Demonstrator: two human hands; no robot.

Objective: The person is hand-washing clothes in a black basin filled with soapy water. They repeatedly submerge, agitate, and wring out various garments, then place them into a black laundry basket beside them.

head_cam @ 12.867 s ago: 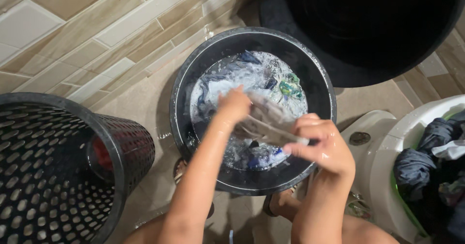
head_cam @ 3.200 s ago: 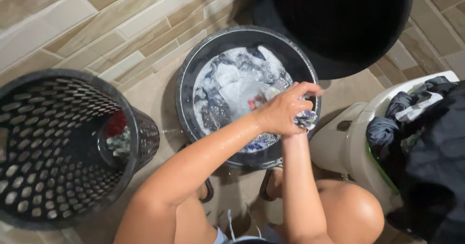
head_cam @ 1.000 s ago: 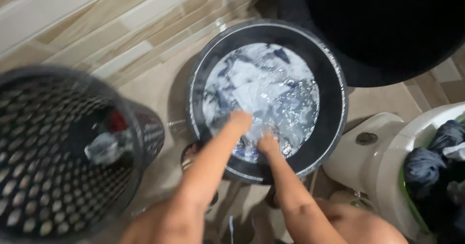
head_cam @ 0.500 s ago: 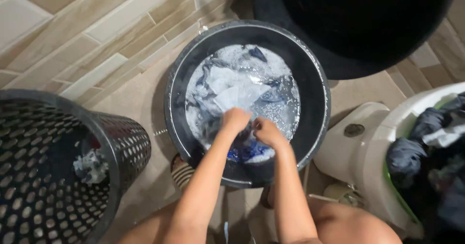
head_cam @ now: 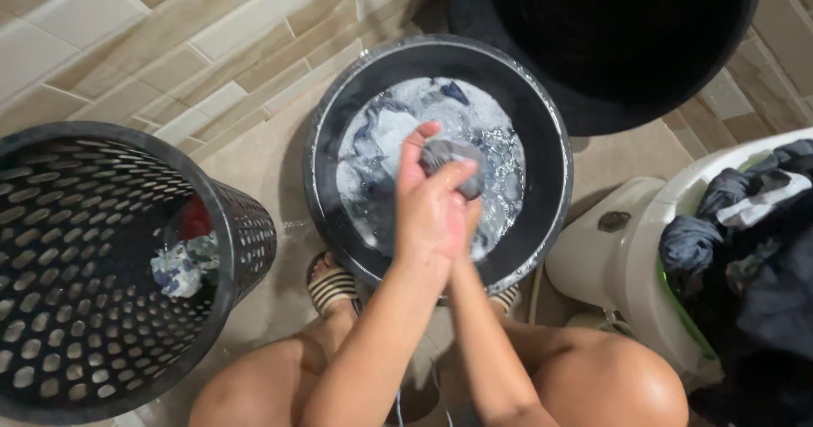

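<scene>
A round black basin (head_cam: 552, 152) of soapy water holds several soaked blue and white garments (head_cam: 381, 139). Both hands are raised just above the water, pressed together around a small wet grey cloth (head_cam: 450, 158). My left hand (head_cam: 426, 202) lies on top, fingers wrapped over the cloth. My right hand (head_cam: 471, 217) is mostly hidden beneath it, gripping the same cloth from below.
A black perforated laundry basket (head_cam: 76, 308) stands at the left with a few pieces of cloth (head_cam: 182, 262) inside. A large black tub (head_cam: 627, 37) sits behind the basin. A white container (head_cam: 627, 266) at the right is piled with dark clothes (head_cam: 745, 249). A sandalled foot (head_cam: 329, 283) rests on the tiled floor.
Half a second ago both hands were down in the water among the garments. They have since lifted out, clasped on the small grey cloth.
</scene>
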